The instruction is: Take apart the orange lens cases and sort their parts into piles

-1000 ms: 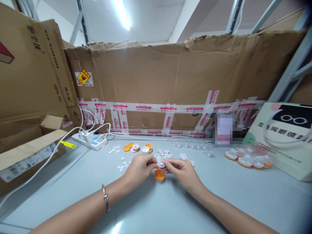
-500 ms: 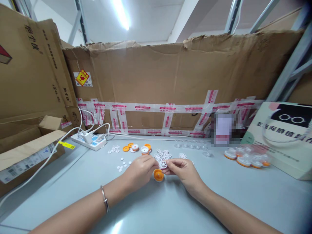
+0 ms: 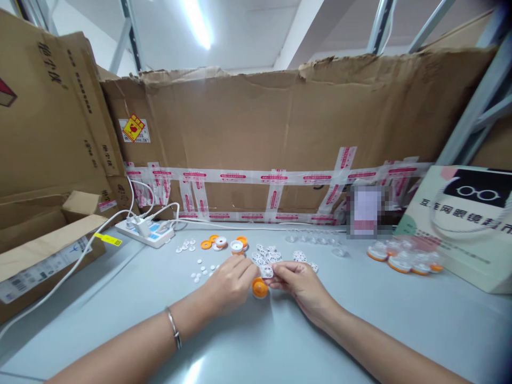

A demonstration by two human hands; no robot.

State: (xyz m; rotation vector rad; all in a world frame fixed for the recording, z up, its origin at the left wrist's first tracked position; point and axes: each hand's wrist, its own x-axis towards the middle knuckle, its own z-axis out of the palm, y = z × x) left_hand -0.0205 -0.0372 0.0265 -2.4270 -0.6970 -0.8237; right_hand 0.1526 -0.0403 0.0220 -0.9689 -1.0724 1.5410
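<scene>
A small white perforated plastic disc [image 3: 266,272] is pinched by its right edge between the thumb and fingers of my right hand [image 3: 302,282]. My left hand [image 3: 236,281] is closed at the disc's left side; its fingertips are hidden, so what they grip does not show. Just below the disc, an orange round cup [image 3: 260,288] with a pale rim rests on the table between my hands. Behind the fingers lies a pile of similar white perforated discs [image 3: 267,253], with several more [image 3: 300,257] to its right.
Orange and white round parts [image 3: 237,246] and small white caps [image 3: 186,245] lie left of the pile. Clear domes [image 3: 320,240] sit behind, assembled clear-and-orange pieces [image 3: 406,258] at right. A power strip [image 3: 146,233], cardboard boxes [image 3: 240,122] and a paper bag [image 3: 460,229] border the table.
My left hand has turned slightly, its fingers curling more beside the disc. The disc has tilted a little in my right hand. The orange cup stays put.
</scene>
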